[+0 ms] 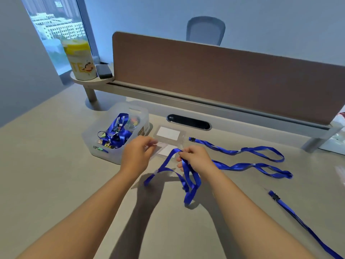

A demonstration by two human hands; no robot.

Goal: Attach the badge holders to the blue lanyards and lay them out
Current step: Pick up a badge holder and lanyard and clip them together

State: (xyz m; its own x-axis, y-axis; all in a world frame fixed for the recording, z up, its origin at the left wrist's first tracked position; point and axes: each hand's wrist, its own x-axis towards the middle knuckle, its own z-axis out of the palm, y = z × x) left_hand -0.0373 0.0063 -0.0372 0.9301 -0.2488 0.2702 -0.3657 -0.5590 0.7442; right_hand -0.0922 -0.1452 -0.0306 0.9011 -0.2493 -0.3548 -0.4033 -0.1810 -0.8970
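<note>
My right hand [196,157] is closed on the end of a blue lanyard [188,182] whose loops hang down to the desk in front of me. My left hand [138,152] pinches the edge of a clear badge holder [166,150] with a white card inside, just above the desk. A second clear badge holder [169,133] lies flat behind it. Two more blue lanyards lie to the right: one [240,149] with a black clip at its left end, and another [261,168] below it. A further lanyard [302,225] runs to the bottom right corner.
A translucent plastic bin [97,146] with more blue lanyards and colourful items stands left of my hands. A brown desk divider [224,75] runs along the back. A yellow-lidded canister [79,60] and a dark case [103,71] sit on a raised shelf at back left.
</note>
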